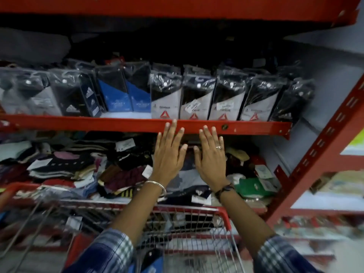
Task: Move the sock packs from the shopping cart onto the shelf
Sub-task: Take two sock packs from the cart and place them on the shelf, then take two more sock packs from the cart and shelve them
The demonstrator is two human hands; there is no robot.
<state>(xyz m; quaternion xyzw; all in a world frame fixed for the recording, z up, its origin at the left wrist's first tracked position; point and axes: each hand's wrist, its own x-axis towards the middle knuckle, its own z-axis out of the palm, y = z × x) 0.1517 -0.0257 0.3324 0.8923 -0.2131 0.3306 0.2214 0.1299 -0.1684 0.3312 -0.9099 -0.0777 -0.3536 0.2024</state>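
Sock packs in clear plastic stand upright in a row on the red shelf (118,124); a grey-and-black pack (165,97) is right above my hands. My left hand (169,152) and my right hand (210,156) are stretched forward side by side, flat, fingers apart and holding nothing. Their fingertips overlap the shelf's front edge just below the packs. The red wire shopping cart (197,229) is under my forearms. A blue-and-black pack (151,261) lies in it near the bottom of the view.
Below the red shelf, a lower shelf holds a loose heap of socks (88,170) with paper tags. A red slotted upright (319,154) runs diagonally at the right. Another red shelf (177,6) spans the top. Blue sock packs (116,95) stand to the left.
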